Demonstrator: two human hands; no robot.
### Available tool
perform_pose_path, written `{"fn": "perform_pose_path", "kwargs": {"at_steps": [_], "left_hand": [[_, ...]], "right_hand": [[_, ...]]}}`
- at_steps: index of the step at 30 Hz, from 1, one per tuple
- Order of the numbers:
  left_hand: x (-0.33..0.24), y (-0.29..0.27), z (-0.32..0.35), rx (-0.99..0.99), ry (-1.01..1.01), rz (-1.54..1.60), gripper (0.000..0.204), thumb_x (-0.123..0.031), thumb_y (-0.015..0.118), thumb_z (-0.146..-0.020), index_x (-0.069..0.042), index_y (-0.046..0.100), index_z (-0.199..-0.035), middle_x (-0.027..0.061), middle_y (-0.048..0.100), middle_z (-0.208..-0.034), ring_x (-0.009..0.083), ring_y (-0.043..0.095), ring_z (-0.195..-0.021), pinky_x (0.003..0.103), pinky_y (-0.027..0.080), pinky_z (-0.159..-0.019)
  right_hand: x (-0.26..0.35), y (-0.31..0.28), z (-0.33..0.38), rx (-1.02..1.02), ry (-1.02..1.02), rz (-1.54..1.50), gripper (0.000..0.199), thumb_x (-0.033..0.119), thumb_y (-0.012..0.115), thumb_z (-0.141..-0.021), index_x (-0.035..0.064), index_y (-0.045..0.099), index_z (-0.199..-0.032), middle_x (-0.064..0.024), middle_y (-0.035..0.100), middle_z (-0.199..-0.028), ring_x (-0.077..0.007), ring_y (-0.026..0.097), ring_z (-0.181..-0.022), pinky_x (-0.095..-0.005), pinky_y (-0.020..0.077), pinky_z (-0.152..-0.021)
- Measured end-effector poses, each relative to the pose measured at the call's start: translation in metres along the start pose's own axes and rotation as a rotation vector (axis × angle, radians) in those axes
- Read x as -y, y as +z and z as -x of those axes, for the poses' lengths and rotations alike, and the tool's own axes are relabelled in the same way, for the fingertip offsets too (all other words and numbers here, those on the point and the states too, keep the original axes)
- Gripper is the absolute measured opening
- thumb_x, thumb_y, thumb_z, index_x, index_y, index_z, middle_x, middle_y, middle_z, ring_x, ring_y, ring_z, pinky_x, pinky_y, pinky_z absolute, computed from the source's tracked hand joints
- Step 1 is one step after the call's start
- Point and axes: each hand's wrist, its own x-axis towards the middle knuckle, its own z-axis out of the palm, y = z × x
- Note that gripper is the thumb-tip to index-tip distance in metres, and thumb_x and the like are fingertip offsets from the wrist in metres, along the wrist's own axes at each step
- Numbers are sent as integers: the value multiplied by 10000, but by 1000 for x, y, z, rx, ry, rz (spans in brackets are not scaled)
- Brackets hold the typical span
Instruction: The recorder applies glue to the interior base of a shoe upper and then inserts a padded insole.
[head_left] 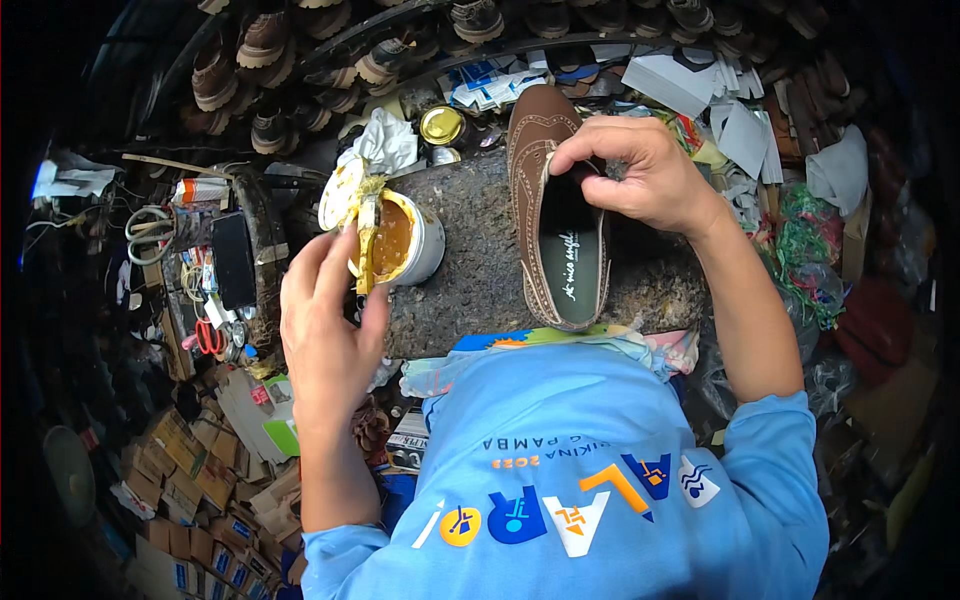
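My left hand (335,305) is at the white tub (432,250), its thumb and fingers on either side of a yellow-caked brush (367,235) standing across the tub's rim. Amber, glue-like paste (397,238) fills the tub, and dried yellow smears coat its edge. My right hand (640,170) grips a brown brogue shoe (540,125) at its opening, index finger and thumb curled in at the top. The shoe lies toe away from me, its dark green insole (573,265) showing. Its stitched, perforated trim is light-coloured.
Under the shoe and tub is a rough dark work block (460,200). Behind stand an open yellow-rimmed tin (442,125), crumpled white paper (385,140) and rows of shoes (375,62). Scissors (150,235) and a dark flat slab (233,260) lie left, above stacked cardboard pieces (190,455).
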Motion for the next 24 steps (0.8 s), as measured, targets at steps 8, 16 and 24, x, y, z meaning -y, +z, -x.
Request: {"fn": "perform_pose_path", "kwargs": {"at_steps": [8,16,24], "left_hand": [[37,29,25,75,-302,265,645,14,782,-784,-68,624,-1403,104,656,-929,222,637,-771,350,530,-715],[48,-13,15,-406,-247,924,244,-72,670,-992,54,696,-1199,128,740,-960,74,641,-691,175,466,-598],[54,-5,-23,-223,-152,468,80,-50,712,-925,-7,647,-947,2,653,-769,39,555,-615,204,436,-557]], "right_hand": [[-1,2,-1,17,-39,31,263,3,654,-760,24,744,-1006,-88,741,-974,-209,697,-891,-316,544,-800],[8,13,-6,-47,-23,42,263,-41,636,-757,33,737,-987,-67,689,-964,-205,664,-907,-309,521,-823],[8,11,-4,-45,-10,55,268,-34,620,-761,32,735,-994,-59,665,-892,-187,639,-829,-306,501,-745]]}}
